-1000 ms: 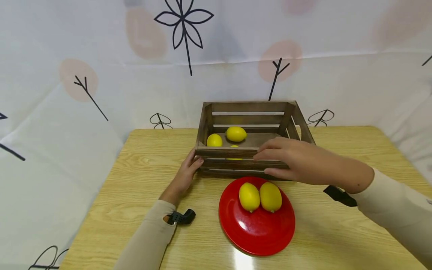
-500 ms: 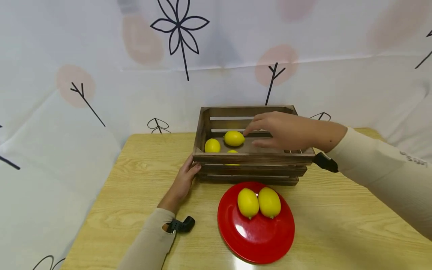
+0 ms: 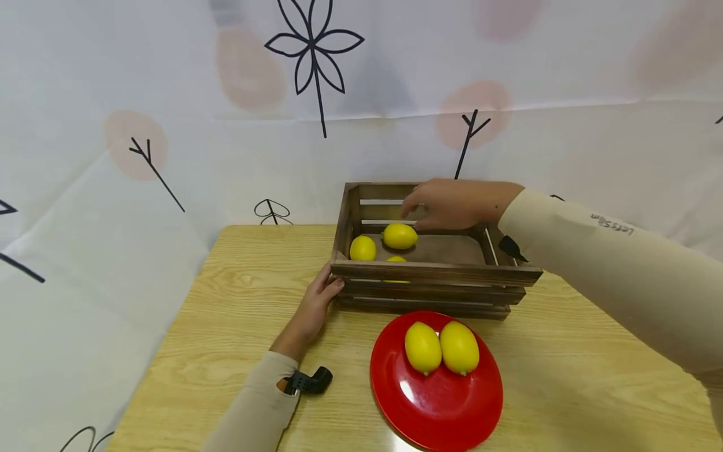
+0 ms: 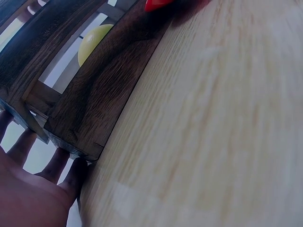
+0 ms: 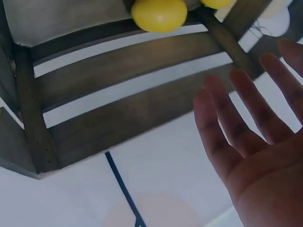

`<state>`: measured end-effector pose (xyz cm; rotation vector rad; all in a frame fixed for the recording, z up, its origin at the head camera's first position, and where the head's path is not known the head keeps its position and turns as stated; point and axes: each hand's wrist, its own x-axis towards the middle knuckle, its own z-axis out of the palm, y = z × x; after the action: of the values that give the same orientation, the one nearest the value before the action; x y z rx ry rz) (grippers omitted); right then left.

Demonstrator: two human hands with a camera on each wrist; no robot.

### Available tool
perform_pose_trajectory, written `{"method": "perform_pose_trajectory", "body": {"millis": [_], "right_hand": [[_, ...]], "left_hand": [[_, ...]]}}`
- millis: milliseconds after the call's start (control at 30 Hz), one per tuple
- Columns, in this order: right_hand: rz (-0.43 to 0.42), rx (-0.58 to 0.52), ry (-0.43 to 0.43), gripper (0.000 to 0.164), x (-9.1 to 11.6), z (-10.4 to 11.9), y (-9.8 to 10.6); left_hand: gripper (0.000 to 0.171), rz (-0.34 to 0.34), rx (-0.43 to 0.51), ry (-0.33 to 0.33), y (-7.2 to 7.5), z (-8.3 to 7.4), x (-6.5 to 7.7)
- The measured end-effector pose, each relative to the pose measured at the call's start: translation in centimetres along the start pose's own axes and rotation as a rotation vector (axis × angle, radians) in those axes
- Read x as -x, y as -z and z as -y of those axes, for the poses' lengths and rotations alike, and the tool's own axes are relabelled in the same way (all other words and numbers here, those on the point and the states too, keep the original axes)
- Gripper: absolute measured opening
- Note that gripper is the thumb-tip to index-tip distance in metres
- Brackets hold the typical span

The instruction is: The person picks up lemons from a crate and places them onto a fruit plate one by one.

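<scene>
A dark wooden slatted crate (image 3: 435, 273) holds three lemons; one lemon (image 3: 400, 236) lies toward the back, another lemon (image 3: 363, 248) at the left, and the third lemon (image 3: 396, 259) is partly hidden behind the front slat. Over the back of the crate hangs my right hand (image 3: 446, 204), fingers loosely bent, just right of the rear lemon. The right wrist view shows nothing in its palm. With straight fingers, my left hand (image 3: 313, 307) touches the crate's front left corner. In the left wrist view its fingers (image 4: 56, 165) lie against the slat ends.
A red plate (image 3: 435, 414) sits on the wooden table (image 3: 248, 276) in front of the crate. It bears two lemons side by side, a left lemon (image 3: 423, 348) and a right lemon (image 3: 460, 347). A patterned white cloth (image 3: 384, 81) hangs behind the table.
My right hand has moved from in front of the crate, over the front slat, to the back of the crate. The left hand stays at the corner, and the lemons have not moved.
</scene>
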<state>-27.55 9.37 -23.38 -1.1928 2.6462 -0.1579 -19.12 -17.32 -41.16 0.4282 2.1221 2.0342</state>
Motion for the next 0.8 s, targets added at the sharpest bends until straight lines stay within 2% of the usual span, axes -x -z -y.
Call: {"method": "perform_pose_trajectory", "body": {"millis": [233,433,667,800], "right_hand": [[0.088,-0.013,-0.019,0.03,-2.0,-0.3,-0.4],[0.176,-0.022,-0.075,0.031,-3.4,-1.1,-1.0],[0.261,-0.05,-0.091,0.034,-4.5,-1.7,-2.0],[0.284,-0.053,-0.095,0.037,-5.0,-1.6,-2.5]], "left_hand": [[0.056,-0.015,-0.007,0.01,-0.1,0.0,0.1],[0.057,-0.016,-0.015,0.022,0.0,0.2,-0.2],[0.055,-0.021,-0.01,-0.001,0.6,2.4,-1.0],[0.054,-0.022,-0.016,-0.011,0.7,2.8,-1.0]]}}
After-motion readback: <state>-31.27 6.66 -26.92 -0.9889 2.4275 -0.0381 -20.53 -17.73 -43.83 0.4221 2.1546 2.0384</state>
